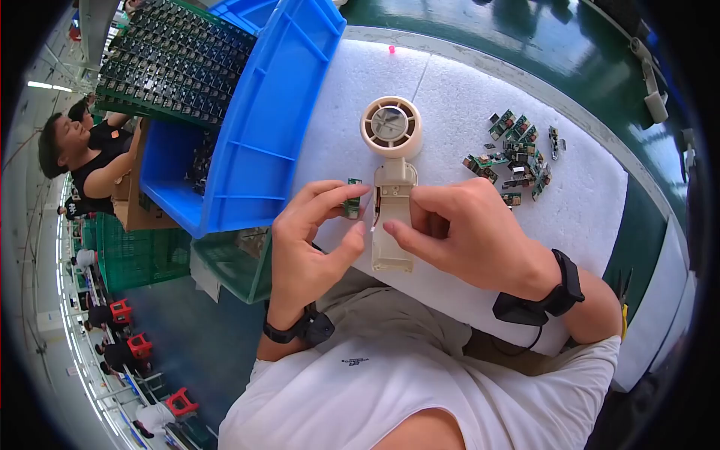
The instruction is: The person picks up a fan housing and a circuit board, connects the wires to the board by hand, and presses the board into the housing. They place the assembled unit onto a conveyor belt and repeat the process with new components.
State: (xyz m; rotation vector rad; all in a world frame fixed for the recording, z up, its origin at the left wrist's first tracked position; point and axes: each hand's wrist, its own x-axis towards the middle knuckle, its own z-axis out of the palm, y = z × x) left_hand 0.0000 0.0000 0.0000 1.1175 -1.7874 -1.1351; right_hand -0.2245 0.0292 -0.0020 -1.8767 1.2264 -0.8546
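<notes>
- Left hand (304,244): fingers (326,201) bent rightward, thumb (346,249) facing them from below.
- Right hand (484,236): fingers (421,217) curled inward, thumb (416,244) pointing left.
- Left forearm (274,350) nearly upright, below its hand; right forearm (596,304) slanted, toward lower right.

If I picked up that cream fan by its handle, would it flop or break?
The cream handheld fan would probably feel stiff: it looks like hard plastic. It may be top-heavy, since its round head is bulkier than its handle. The thin wires might snag, as they show uncovered at the open handle.
</notes>
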